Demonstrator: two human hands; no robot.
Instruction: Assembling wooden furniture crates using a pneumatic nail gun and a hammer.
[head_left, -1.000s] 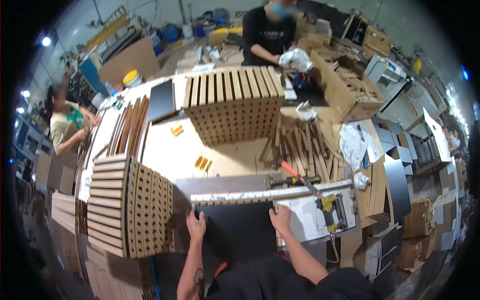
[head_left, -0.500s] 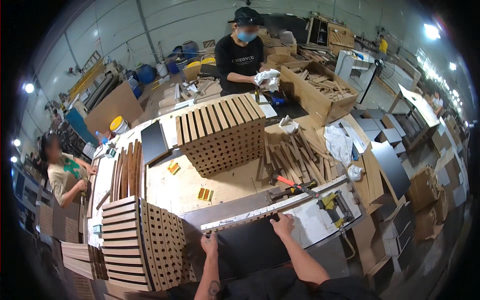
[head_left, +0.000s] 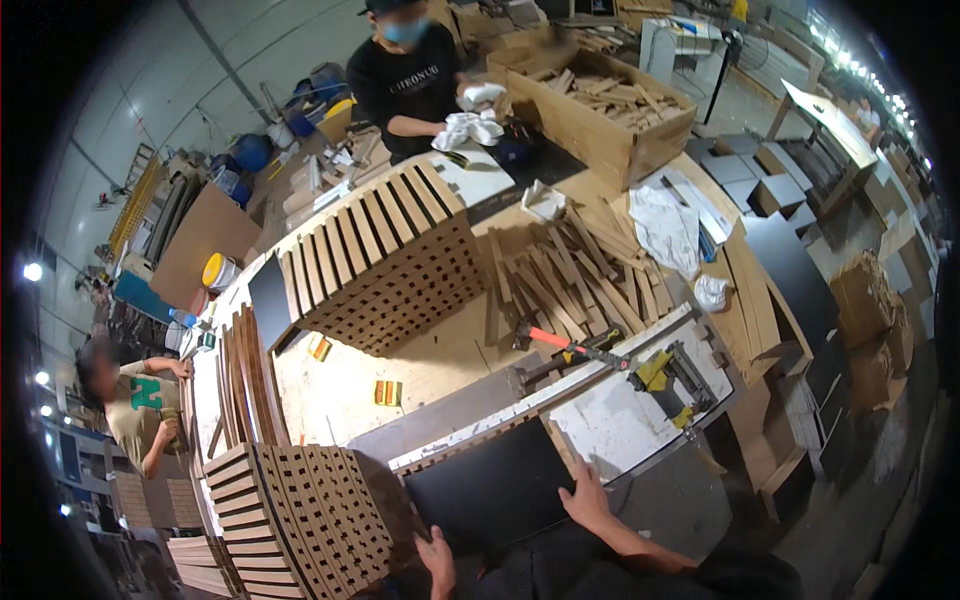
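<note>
A black flat panel (head_left: 490,485) lies in front of me against a long white-edged strip (head_left: 450,448). At the panel's near left corner is my left hand (head_left: 436,560), fingers stretched out and apart. My right hand (head_left: 590,502) rests by the panel's right edge, its thumb over the black face and its fingers extended. A narrow wooden slat (head_left: 560,443) runs along that right edge, its near end close to my right fingertips. To the right, a yellow-green nail gun (head_left: 655,378) lies on the white board (head_left: 610,430). A hammer (head_left: 560,341) with a red handle lies just beyond the strip.
Stacked slatted panels (head_left: 310,510) stand close on my left, another stack (head_left: 390,260) beyond. Loose wooden strips (head_left: 560,275) pile near a large wooden box (head_left: 600,120). Across the table a person (head_left: 405,85) holds white cloth; another person (head_left: 145,400) works at the left.
My view has shifted. Both hands have moved from the panel's far edge toward me, the right now at its right side. A slat along the right edge now shows.
</note>
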